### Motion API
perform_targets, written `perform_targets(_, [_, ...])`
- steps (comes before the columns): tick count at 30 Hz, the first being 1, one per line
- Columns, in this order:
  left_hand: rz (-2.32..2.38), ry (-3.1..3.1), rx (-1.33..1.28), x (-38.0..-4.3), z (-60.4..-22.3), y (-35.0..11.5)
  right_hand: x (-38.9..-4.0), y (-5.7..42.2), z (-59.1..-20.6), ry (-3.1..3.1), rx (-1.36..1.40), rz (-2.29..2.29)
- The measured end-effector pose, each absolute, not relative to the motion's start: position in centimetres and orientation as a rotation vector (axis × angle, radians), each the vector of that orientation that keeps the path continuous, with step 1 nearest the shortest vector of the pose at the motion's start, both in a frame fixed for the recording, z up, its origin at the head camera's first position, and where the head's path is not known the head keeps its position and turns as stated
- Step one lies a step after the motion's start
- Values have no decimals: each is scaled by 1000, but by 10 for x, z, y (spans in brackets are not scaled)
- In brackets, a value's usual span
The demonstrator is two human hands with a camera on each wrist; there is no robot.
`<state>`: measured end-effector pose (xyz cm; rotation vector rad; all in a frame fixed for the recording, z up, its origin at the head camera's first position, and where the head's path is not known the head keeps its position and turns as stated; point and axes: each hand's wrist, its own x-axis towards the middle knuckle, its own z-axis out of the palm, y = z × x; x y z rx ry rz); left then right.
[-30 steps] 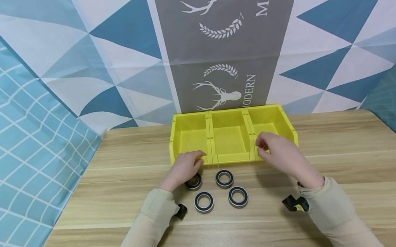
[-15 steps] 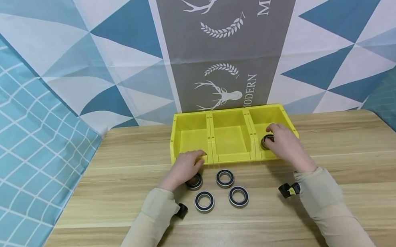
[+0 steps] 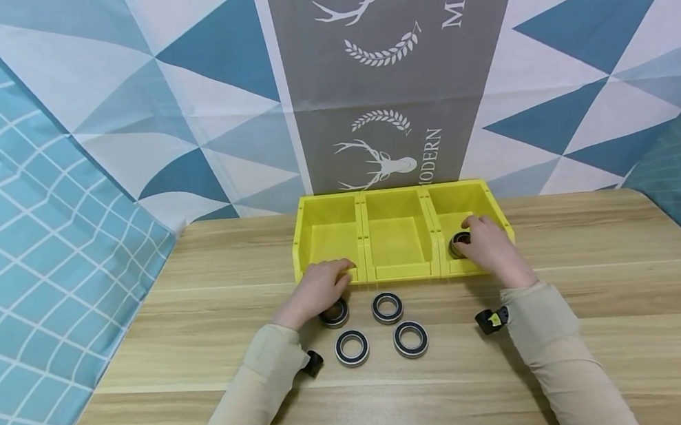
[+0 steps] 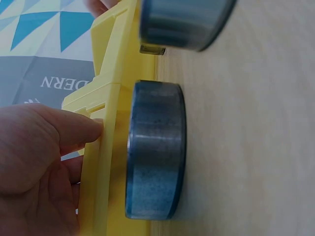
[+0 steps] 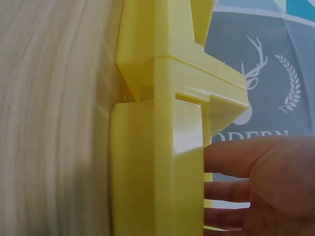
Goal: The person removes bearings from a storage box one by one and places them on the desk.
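Three joined yellow storage bins (image 3: 401, 271) stand in a row at the back of the table. My left hand (image 3: 317, 288) grips the front lip of the left bin; in the left wrist view its thumb (image 4: 81, 125) lies on the lip. Inside the right bin, my right hand (image 3: 490, 248) holds a ball bearing (image 3: 457, 245) between thumb and fingers, tilted up near the front lip. The right wrist view hides that bearing behind the yellow wall. Several more bearings lie flat before the bins, among them one (image 3: 386, 308) under the middle bin and one (image 3: 335, 315) partly covered by my left hand.
Two nearer bearings, a left one (image 3: 351, 348) and a right one (image 3: 410, 339), lie between my forearms on the wooden table (image 3: 362, 418). A patterned cloth (image 3: 227, 79) hangs right behind the bins. Blue checked cloth (image 3: 24, 225) borders the table's left side.
My right hand has moved from over the right bin's front lip further into the bin, where the bearing has come into sight. My left hand has stayed on the left bin.
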<state>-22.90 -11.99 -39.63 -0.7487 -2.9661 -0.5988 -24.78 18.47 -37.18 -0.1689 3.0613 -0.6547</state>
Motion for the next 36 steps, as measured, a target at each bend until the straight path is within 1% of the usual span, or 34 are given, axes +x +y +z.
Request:
perform_targets(14, [-587,-2965,-746,-230,-397,-120,-254,185,-388,2986,-38,-708])
perform_targets(36, [-590,-2971,-726,-230,-398,-120,-254,185,-393,3066,-51,-802])
